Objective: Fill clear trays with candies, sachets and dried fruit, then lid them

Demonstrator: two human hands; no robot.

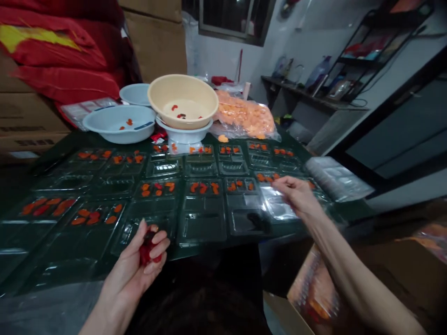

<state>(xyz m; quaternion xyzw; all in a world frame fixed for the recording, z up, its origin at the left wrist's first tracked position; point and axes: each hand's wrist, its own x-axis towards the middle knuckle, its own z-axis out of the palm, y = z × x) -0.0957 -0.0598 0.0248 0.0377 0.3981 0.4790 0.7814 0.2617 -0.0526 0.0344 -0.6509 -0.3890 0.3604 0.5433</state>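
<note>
Clutching a clump of red pieces (148, 246) in the left hand (131, 272), the person is holding it near the near edge of the trays, with the fingers (159, 242) clenched around it. The clump is pointing up, its long axis running roughly upright from palm to fingertips and tilting slightly; most of it is hidden by the fingers. The right hand (296, 195) is hovering over a clear plastic tray (275, 207), its fingers curled and its thumb and forefinger pinched together; whether they are grasping anything, the view cannot tell.

Rows of clear plastic trays (202, 218) are lying across a dark green tabletop (66, 148), many with orange and red pieces (157, 188) sitting in their compartments. A stack of trays (335, 179) is resting at the right end. Beyond them, a beige basin (183, 95) is sitting on a white bowl (185, 136), beside a pale blue bowl (118, 132) holding a few pieces. A second pale blue bowl (134, 93) is standing behind, next to a plastic bag of orange pieces (244, 116). Cardboard boxes (153, 37) and red cloth (52, 60) are filling the left side; a wall shelf (307, 93) is carrying bottles (317, 72) under a window (233, 23).
</note>
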